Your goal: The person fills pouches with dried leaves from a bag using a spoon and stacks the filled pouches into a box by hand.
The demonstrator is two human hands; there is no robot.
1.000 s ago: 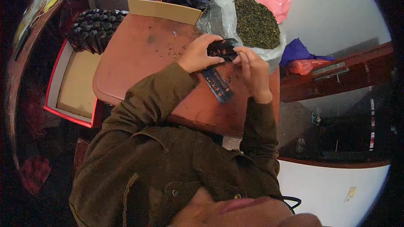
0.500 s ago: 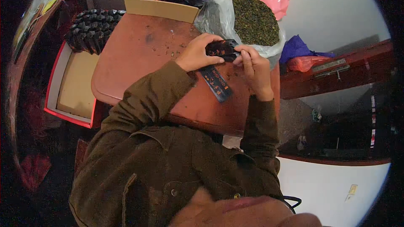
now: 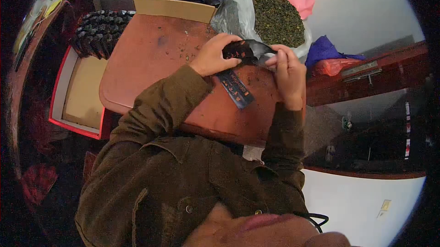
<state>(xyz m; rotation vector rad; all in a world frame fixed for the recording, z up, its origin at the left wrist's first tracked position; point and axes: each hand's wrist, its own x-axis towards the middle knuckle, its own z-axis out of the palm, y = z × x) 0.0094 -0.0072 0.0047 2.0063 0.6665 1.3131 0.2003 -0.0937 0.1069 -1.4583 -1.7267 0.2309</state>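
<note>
Over the table, my left hand (image 3: 215,57) grips a black foil packet (image 3: 237,51) with orange printing, thumb on the near side. At the packet's right end, the fingers of my right hand (image 3: 288,70) pinch its edge, and a silvery inner surface shows there. Just below lies a second, flat black packet (image 3: 236,90) with orange lettering. Behind my hands stands a clear plastic bag (image 3: 245,11) holding dark green dried leaves (image 3: 278,20), which look like tea.
A cardboard box (image 3: 172,9) of black packets sits at the table's back. Leaf crumbs dot the reddish-brown table (image 3: 133,70). On the left are a red-edged box lid (image 3: 85,93) and a stack of filled black packets (image 3: 98,34). Purple (image 3: 325,52) and pink (image 3: 300,0) bags lie right.
My right hand has shifted right and slightly away from the left, drawing the packet's end out so its silvery inside shows. My left hand stays nearly in place.
</note>
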